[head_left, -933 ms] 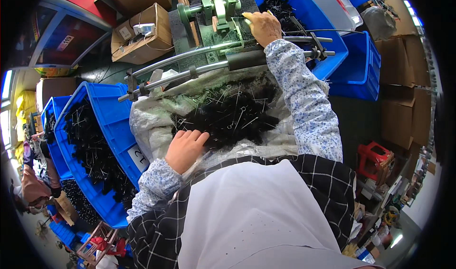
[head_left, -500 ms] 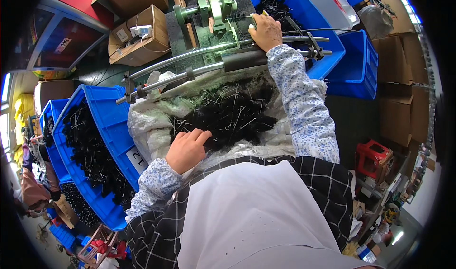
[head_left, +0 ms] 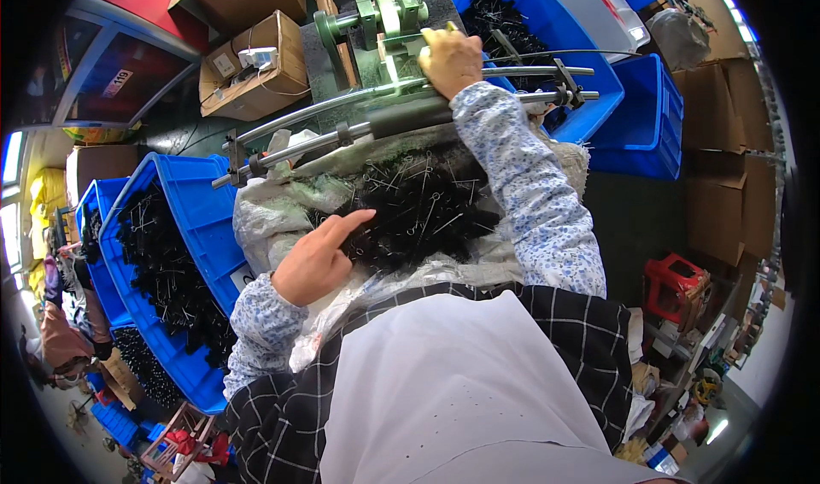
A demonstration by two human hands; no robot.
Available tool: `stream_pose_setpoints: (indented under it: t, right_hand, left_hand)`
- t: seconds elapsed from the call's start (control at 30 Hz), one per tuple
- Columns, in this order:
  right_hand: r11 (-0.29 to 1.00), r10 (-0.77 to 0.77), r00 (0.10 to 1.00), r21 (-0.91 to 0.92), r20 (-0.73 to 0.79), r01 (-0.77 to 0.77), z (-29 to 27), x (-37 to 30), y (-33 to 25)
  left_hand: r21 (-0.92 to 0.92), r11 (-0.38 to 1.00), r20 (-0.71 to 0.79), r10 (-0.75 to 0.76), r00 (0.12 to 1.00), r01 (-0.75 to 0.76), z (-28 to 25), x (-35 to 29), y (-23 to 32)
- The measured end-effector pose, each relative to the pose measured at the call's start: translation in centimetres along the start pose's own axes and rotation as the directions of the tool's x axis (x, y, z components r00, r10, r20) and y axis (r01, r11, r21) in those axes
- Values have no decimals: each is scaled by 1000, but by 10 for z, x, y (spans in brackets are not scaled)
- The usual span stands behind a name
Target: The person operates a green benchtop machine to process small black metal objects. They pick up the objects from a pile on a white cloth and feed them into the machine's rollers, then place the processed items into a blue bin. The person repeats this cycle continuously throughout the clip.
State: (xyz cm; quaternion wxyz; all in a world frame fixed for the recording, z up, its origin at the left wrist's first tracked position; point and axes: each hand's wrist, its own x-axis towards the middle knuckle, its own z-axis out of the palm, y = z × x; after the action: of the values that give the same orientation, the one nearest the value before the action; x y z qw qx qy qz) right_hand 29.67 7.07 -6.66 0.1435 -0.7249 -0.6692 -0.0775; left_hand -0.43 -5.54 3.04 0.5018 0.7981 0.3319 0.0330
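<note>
A heap of black wire brushes (head_left: 418, 219) with thin metal stems and looped ends lies on a whitish sack (head_left: 265, 219) in front of me. My left hand (head_left: 314, 262) hovers at the heap's near left edge, index finger stretched over it, holding nothing. Beyond the heap, my right hand (head_left: 453, 61) is closed beside a green bench machine (head_left: 389, 23), with yellow coverings on its fingertips. A thin dark brush shows between that hand and the lit part of the machine; the fingers hide most of it.
Curved metal rails (head_left: 307, 146) with a dark sleeve (head_left: 412, 118) cross between the heap and machine. Blue bins of brushes stand at left (head_left: 195, 219) and far right (head_left: 581, 40). An open cardboard box (head_left: 256, 61) is at the far left, a red stool (head_left: 675, 287) at the right.
My right hand has moved left, closer to the machine's lit part. My left hand has drawn slightly left and toward me, its index finger now extended.
</note>
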Motion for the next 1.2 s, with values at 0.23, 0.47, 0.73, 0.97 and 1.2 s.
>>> stream_pose_setpoints:
  t: [0.23, 0.47, 0.73, 0.97, 1.2]
  right_hand:
    - [998, 67, 992, 14, 105, -69, -13, 11, 68]
    - [970, 31, 986, -244, 167, 11, -35, 28, 97]
    - [787, -387, 868, 602, 311, 135, -108, -61, -3]
    - [539, -505, 771, 839, 388, -69, -130, -98, -63]
    - [987, -163, 982, -21, -93, 162, -33, -14, 25]
  left_hand:
    - [-238, 956, -123, 148, 981, -174, -1, 1, -11]
    - [145, 931, -300, 365, 882, -335, -16, 13, 9]
    - [-191, 835, -568, 335, 752, -516, 1, 35, 11]
    - [153, 929, -619, 355, 701, -336, 15, 34, 7]
    - [373, 906, 60, 193, 979, -202, 50, 15, -12]
